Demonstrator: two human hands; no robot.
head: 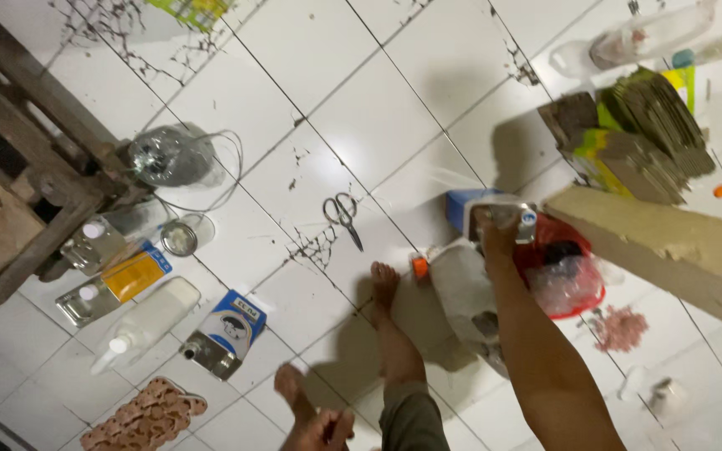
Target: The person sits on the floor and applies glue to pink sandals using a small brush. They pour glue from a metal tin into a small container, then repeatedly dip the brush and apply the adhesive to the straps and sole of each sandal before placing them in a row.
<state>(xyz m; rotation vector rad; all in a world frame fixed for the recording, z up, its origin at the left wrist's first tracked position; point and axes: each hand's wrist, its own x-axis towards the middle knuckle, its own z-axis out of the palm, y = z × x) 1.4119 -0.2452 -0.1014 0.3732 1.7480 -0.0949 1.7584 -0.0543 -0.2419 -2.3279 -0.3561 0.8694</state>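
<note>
**On the tiled floor: a reach to a small tin**

Over the white tiled floor (378, 108), in the head view, the right hand (495, 238) has its grip closed around a small metal tin (511, 213) beside a red plastic bag (566, 267); the tin looks rigid, light and smooth, best held round its body; the left hand (323, 430) sits low by the knee, its grip unclear; scissors (343, 213) lie well apart.
</note>
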